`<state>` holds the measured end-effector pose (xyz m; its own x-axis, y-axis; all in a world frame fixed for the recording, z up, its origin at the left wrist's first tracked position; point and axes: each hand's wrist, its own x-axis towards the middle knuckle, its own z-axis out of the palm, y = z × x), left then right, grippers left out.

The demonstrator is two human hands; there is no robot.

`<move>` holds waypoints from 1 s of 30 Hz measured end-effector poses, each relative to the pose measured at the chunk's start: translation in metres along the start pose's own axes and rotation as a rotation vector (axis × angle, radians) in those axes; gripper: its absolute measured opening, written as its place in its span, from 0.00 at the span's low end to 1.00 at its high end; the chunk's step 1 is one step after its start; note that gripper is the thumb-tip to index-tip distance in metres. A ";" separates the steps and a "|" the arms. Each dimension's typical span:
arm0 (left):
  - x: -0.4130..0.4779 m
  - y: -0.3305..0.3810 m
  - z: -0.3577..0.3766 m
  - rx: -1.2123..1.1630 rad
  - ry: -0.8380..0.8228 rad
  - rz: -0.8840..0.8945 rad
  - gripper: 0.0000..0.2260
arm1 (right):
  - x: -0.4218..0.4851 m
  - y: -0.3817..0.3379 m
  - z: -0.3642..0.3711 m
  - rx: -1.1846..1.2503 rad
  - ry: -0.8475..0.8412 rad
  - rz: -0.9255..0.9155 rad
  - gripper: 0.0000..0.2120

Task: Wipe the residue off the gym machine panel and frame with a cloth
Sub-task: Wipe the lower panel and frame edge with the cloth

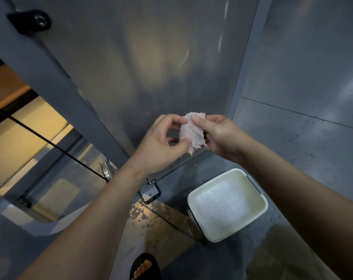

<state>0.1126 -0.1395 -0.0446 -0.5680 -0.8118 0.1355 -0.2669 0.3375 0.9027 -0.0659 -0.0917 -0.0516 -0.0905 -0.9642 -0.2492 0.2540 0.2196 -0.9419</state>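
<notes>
Holding: we are pinching the cloth [192,132] between both hands, just before the lower panel [141,57].
Left hand [160,147]: thumb and fingertips are nipping its lower edge.
Right hand [220,136]: thumb is pressing its top.
Tub [190,205]: sitting on the floor [303,158] below, foamy.

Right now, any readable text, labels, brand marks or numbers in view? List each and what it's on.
None readable.
The panel shows only smears and reflections.
The frame, the white tub and the cloth, pinched by the left hand and right hand, show no print.
</notes>
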 end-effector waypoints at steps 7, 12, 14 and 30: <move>0.005 -0.011 0.002 0.013 0.123 -0.019 0.04 | -0.005 -0.005 -0.012 0.092 -0.159 0.077 0.22; 0.012 -0.008 0.003 0.028 0.105 -0.189 0.07 | -0.005 0.002 -0.014 0.012 -0.184 0.041 0.21; 0.014 -0.005 0.004 -0.178 0.136 -0.316 0.09 | -0.004 0.001 -0.015 -0.002 -0.140 0.052 0.18; 0.003 0.011 -0.001 -0.516 -0.136 -0.495 0.29 | -0.016 0.004 -0.024 0.144 -0.230 0.227 0.25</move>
<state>0.1088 -0.1389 -0.0338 -0.5764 -0.7335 -0.3602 -0.1358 -0.3486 0.9274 -0.0869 -0.0722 -0.0567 0.1988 -0.9049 -0.3764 0.3771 0.4252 -0.8228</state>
